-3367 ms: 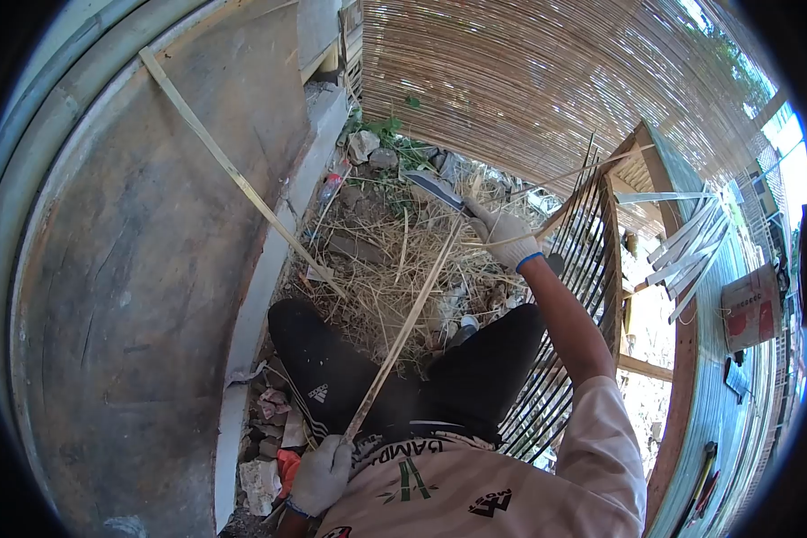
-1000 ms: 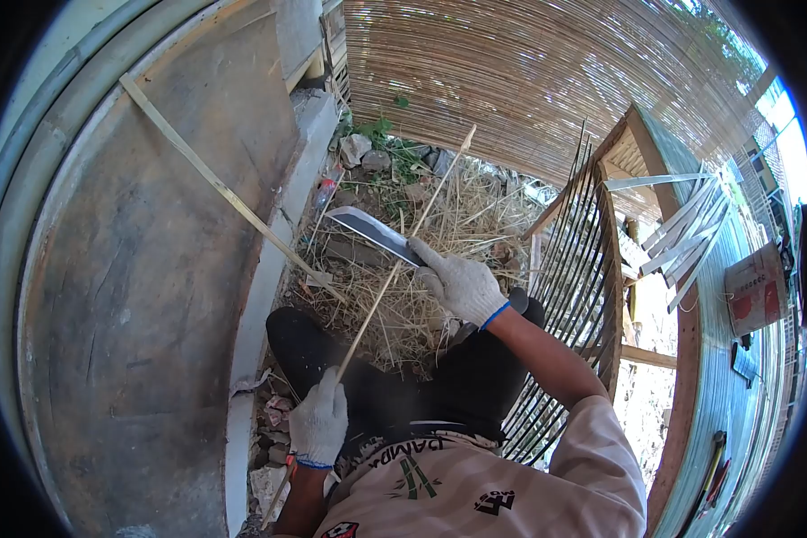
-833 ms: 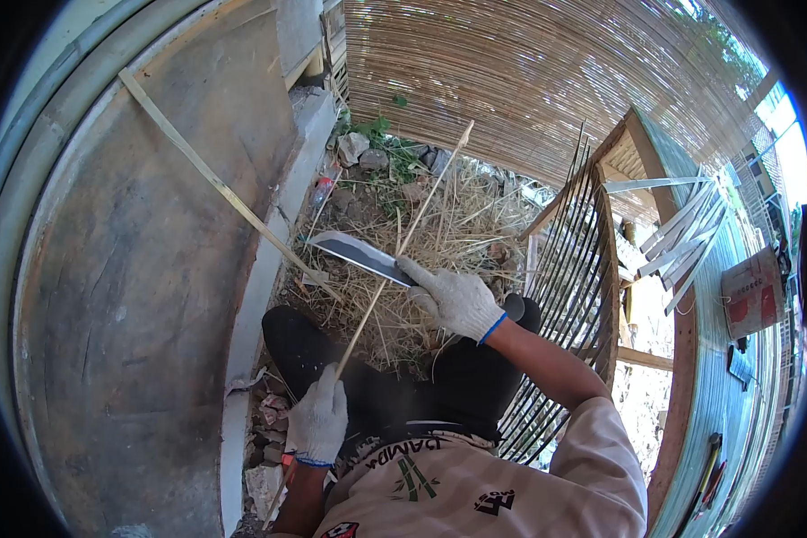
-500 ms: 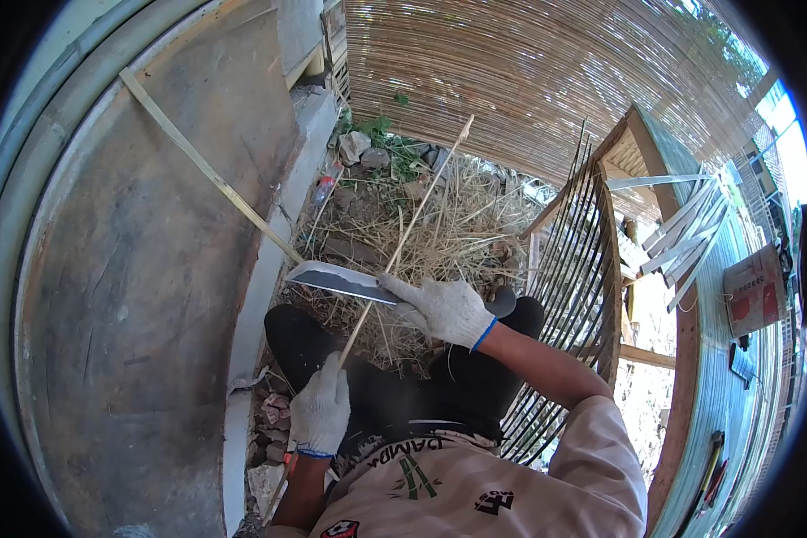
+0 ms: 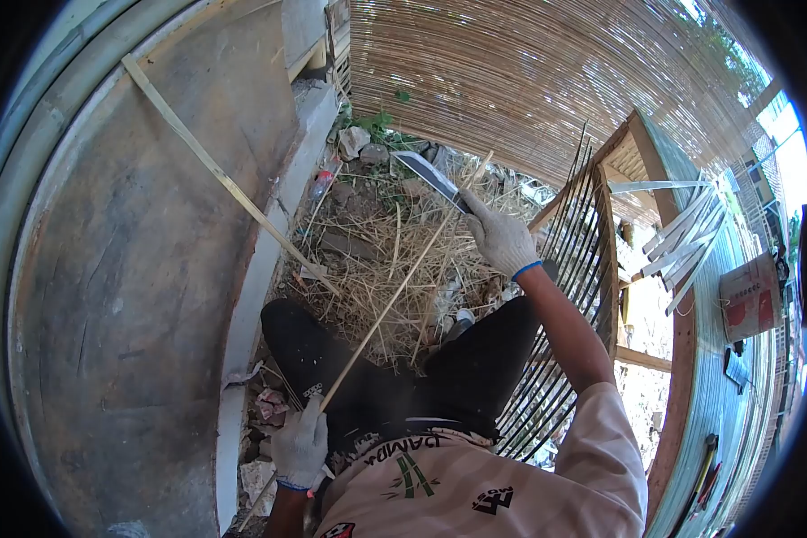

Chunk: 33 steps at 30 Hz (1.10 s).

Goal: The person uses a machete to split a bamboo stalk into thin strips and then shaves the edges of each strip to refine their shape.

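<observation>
My right hand [image 5: 502,238], in a white knitted glove with a blue cuff, is closed round the handle of a machete [image 5: 429,177]. Its broad dark blade with a bright edge points up and left, overlapping the far part of a thin bamboo strip [image 5: 387,308]. At my lap, my left hand [image 5: 299,445], gloved the same way, grips that strip near its lower end. The strip slants from there away to the upper right, over the shavings, and its tail sticks out below the hand. The machete's handle is hidden by the glove.
Dry bamboo shavings [image 5: 412,269] cover the ground between my legs. A stained board [image 5: 143,296] stands at left with a long bamboo slat [image 5: 206,161] across it. On the right are a rack of thin dark rods [image 5: 560,314], a bench holding pale strips [image 5: 690,235], and a bucket [image 5: 751,296].
My right hand and the machete have moved up and away along the bamboo strip, toward its far end. The left hand has dropped slightly nearer my body, still holding the strip.
</observation>
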### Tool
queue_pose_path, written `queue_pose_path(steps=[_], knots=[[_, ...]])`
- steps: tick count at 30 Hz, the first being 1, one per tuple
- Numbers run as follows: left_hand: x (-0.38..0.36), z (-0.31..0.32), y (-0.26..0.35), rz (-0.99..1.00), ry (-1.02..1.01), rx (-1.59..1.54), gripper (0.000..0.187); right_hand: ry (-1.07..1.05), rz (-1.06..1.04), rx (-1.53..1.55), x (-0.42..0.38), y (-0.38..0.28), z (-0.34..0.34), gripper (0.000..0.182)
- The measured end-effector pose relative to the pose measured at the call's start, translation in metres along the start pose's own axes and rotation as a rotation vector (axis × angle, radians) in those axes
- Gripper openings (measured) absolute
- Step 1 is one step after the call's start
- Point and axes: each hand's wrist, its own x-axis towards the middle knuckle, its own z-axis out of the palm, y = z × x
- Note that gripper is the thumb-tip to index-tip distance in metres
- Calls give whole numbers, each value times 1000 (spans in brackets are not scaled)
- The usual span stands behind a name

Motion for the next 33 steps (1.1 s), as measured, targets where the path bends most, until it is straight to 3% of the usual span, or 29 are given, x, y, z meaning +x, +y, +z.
queue_pose_path(steps=[5,8,10,11,13,15,17,21,25,28,33], knots=[[-12,-4,-12,26,3,3,37,-3,52,3,10,19,-1,56],[-10,1,-17,18,17,22,36,4,84,206,13,32,32,58],[-6,0,-10,-16,-2,13,35,289,12,447,15,51,83,63],[-1,1,-3,-48,-12,-4,33,288,10,449,5,35,73,63],[18,1,16,-86,-24,-70,34,26,106,422,-29,-28,27,66],[37,4,33,-118,-48,-134,34,-126,-17,385,-50,-61,17,68],[56,10,48,-157,-64,-193,33,-157,-219,313,-70,-85,26,66],[76,12,64,-120,-5,-148,33,-278,-351,142,-85,-108,25,64],[69,10,57,-119,-36,-82,33,-194,-281,100,-69,-95,14,61],[52,12,42,-27,60,-54,32,-171,-141,131,-47,-68,10,59],[10,11,12,-66,11,4,36,43,12,104,-13,-6,10,56]])
